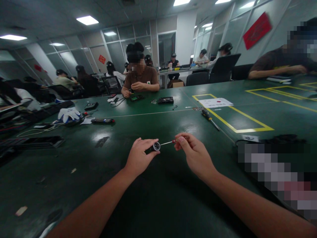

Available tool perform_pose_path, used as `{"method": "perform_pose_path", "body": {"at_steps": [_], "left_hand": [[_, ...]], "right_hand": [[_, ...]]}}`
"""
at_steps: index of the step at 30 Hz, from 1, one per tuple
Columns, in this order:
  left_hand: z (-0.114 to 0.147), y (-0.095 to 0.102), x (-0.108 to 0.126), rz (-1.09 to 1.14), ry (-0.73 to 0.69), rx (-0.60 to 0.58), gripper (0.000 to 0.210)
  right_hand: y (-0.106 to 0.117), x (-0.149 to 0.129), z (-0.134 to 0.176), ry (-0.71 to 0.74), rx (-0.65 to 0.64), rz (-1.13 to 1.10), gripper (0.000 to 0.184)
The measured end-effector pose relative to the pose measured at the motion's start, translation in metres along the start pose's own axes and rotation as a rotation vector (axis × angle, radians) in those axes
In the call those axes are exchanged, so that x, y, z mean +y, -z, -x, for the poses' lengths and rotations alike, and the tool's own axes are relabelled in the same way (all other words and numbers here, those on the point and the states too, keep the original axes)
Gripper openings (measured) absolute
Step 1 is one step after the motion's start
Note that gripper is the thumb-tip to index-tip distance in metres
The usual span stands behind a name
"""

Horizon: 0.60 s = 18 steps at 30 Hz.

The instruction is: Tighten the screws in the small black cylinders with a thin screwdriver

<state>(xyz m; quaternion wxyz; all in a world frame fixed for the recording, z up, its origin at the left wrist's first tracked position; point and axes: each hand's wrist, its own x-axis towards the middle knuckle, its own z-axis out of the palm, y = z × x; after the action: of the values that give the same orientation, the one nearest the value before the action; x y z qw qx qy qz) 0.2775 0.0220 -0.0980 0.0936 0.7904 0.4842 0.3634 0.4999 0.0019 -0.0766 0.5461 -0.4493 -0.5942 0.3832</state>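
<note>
Between the thumb and fingers of my left hand [140,154] is a small black cylindrical part with a pale ring around its open end [156,146]. That end faces right and toward me. My right hand [192,148] pinches the red handle of a thin screwdriver [167,143]. Its slim metal shaft points left, and the tip is at the ringed end; whether it touches anything inside is too small to tell. Both hands are above the green table [153,198]. Most of the cylinder is hidden by my left fingers.
A black-and-yellow screwdriver [210,119] lies right, near a paper sheet [215,102] and yellow tape outlines. White gloves [68,115], a dark cylindrical tool [102,121] and cables lie left. A black device [165,100] is ahead. A person [141,72] works across the table.
</note>
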Motion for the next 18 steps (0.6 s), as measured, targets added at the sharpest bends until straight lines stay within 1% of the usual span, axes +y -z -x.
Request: {"method": "perform_pose_path", "body": {"at_steps": [3,6,8,10,12,14,18], "left_hand": [[0.0,0.0,-0.001,-0.009,0.002,-0.005,0.041],[-0.001,0.0,-0.002,-0.02,-0.004,-0.015,0.041],[-0.001,0.0,-0.002,-0.019,-0.011,-0.025,0.041],[-0.001,0.0,-0.002,-0.002,-0.018,-0.028,0.042],[-0.001,-0.001,-0.004,0.027,-0.014,-0.009,0.042],[0.0,-0.002,-0.006,0.051,-0.009,0.015,0.043],[0.0,-0.003,-0.008,0.083,-0.013,0.014,0.044]], "right_hand": [[-0.001,-0.001,0.002,-0.012,-0.072,-0.054,0.02],[-0.001,-0.003,0.003,-0.007,-0.1,-0.069,0.025],[0.0,-0.002,0.003,-0.015,-0.079,-0.036,0.033],[0.0,0.0,0.002,-0.048,-0.028,-0.05,0.029],[-0.002,0.004,0.001,-0.095,0.031,-0.132,0.023],[-0.004,0.009,-0.001,-0.148,0.067,-0.231,0.024],[-0.007,0.017,-0.005,-0.249,0.077,-0.377,0.028]]}}
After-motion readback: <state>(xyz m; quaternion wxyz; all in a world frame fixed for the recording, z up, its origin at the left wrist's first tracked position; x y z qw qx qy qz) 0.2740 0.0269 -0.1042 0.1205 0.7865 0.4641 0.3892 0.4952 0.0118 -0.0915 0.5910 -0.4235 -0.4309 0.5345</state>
